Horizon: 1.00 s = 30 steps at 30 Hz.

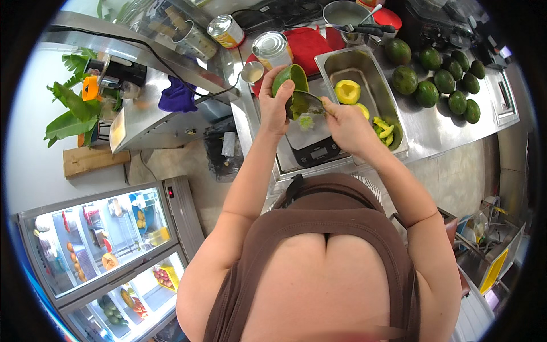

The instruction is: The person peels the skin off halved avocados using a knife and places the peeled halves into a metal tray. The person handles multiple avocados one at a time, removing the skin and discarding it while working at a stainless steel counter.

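My left hand (275, 100) holds an avocado skin shell (295, 81), green, its cut side facing right. My right hand (348, 124) grips a dark piece of avocado skin (305, 104) by its right end, with green flesh smeared on it; its left end meets the shell near my left fingers. Below both hands is a kitchen scale (316, 151) with a bit of green pulp (306, 122) on top. Just right of it, a steel pan (380, 81) holds a peeled avocado half with a pit hollow (348, 92), another yellow piece and several avocado slices (383, 131).
Several whole avocados (444, 81) lie on the steel counter (466, 134) at the right. Opened cans (272, 47), a small cup (252, 72), a red cloth (303, 47) and a metal pot (347, 15) with utensils stand behind. A glass-door fridge (107, 273) is at lower left.
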Available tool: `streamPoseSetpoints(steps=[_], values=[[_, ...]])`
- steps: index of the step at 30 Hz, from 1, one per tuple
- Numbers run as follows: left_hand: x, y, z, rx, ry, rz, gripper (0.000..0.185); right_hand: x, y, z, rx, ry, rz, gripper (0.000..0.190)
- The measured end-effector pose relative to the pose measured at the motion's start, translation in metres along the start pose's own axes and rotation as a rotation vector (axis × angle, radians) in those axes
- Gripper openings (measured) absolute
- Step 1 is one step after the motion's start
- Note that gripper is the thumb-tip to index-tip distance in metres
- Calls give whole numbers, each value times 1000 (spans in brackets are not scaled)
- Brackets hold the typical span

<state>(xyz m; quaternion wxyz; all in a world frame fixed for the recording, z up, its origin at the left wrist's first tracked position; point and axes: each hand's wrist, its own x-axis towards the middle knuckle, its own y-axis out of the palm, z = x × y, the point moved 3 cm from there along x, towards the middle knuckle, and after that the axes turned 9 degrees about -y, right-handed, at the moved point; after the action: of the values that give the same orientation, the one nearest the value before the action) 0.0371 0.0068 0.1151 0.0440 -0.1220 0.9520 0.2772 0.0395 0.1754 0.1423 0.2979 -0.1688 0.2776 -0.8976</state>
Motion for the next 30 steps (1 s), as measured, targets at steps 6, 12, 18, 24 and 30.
streamPoseSetpoints(steps=[6, 12, 18, 24, 30], values=[[11, 0, 17, -161, -141, 38, 37, -27, -27, -33, 516, 303, 84, 30], [-4, 12, 40, -202, -399, 254, 42, -67, -95, -80, -30, 418, -168, 38], [-22, 50, 74, 578, -231, 328, 61, -99, -118, -82, -440, 590, 4, 28], [-42, 105, 93, 1112, 328, 488, 60, -123, -93, -90, -521, 599, -31, 28], [-47, 123, 119, 1263, 469, 512, 58, -131, -80, -87, -541, 607, -104, 19]])
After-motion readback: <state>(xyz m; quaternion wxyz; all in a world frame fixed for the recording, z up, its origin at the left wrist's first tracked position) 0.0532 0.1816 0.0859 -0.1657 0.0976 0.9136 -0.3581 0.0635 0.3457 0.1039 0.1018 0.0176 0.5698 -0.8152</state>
